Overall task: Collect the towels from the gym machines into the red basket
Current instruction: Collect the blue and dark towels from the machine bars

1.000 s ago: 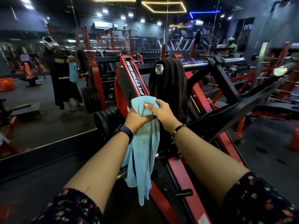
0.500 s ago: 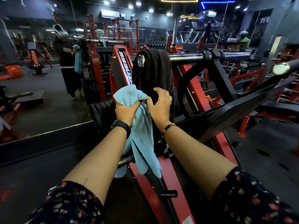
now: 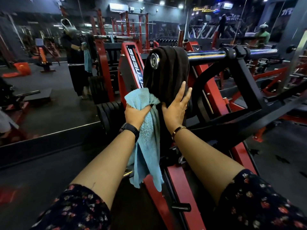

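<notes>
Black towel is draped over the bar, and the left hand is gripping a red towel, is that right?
Not quite. The head view shows the left hand gripping a blue towel, not a red one. The black towel is draped over the bar.

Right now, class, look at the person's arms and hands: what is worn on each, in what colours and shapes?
The left sleeve and right sleeve are dark cloth printed with small red, pink and white flowers. The left wrist carries a black watch on a broad black strap. The right wrist has a thin gold bangle, and a small ring shows on the right hand.
</notes>
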`<state>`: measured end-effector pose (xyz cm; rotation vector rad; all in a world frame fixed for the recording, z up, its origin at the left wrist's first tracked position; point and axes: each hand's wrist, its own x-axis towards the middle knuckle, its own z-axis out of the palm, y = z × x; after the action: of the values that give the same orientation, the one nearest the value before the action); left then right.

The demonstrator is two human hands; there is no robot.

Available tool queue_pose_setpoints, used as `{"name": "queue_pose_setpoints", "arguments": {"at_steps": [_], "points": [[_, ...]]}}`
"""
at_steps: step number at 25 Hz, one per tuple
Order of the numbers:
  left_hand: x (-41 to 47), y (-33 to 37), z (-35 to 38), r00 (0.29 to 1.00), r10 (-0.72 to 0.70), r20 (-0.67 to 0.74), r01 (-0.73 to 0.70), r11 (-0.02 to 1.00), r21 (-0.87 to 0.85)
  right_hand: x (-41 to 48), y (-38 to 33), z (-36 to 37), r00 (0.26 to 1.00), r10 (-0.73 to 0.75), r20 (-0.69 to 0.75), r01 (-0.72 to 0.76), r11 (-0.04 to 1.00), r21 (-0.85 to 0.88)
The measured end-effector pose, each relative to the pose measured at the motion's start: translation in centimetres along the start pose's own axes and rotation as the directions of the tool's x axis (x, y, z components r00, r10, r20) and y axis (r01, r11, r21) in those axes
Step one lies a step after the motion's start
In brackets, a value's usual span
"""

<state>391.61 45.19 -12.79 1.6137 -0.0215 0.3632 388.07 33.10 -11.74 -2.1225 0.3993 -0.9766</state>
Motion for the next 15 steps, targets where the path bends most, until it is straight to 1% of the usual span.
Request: {"name": "queue_pose_setpoints", "arguments": {"at_steps": [2, 3, 6, 8, 10, 12, 15], "points": [[0.6, -0.2, 0.1, 1.000, 0.006, 0.011, -0.005, 1.000, -0.014, 0.1, 0.2, 0.1, 0.997, -0.028, 0.078, 0.023, 0.998, 0.060], [0.8, -0.3, 0.1, 1.000, 0.006, 0.011, -0.005, 1.000, -0.018, -0.2, 0.3, 0.3, 0.994, -0.047, 0.103, 0.043, 0.998, 0.039], [1.0, -1.1, -0.4, 1.000, 0.001, -0.004, -0.002, 0.999, -0.034, -1.7, 0.8, 1.5, 0.979, -0.080, 0.187, 0.096, 0.993, -0.075], [1.0, -2.1, -1.2, 1.000, -0.008, -0.013, 0.008, 0.999, -0.036, -3.0, 1.4, 2.1, 0.952, -0.052, 0.301, 0.113, 0.975, -0.191], [0.7, -2.6, -2.5, 0.999, -0.014, -0.030, 0.014, 1.000, -0.018, -4.5, 1.6, 2.5, 0.904, 0.002, 0.427, 0.142, 0.942, -0.305], [0.3, -3.0, -3.9, 0.998, -0.025, -0.052, 0.025, 1.000, 0.000, -6.0, 1.0, 2.5, 0.836, 0.077, 0.543, 0.163, 0.911, -0.380], [-1.0, -3.2, -6.4, 0.993, -0.039, -0.107, 0.044, 0.998, 0.047, -8.4, -0.9, 2.2, 0.754, 0.116, 0.646, 0.215, 0.886, -0.410]]}}
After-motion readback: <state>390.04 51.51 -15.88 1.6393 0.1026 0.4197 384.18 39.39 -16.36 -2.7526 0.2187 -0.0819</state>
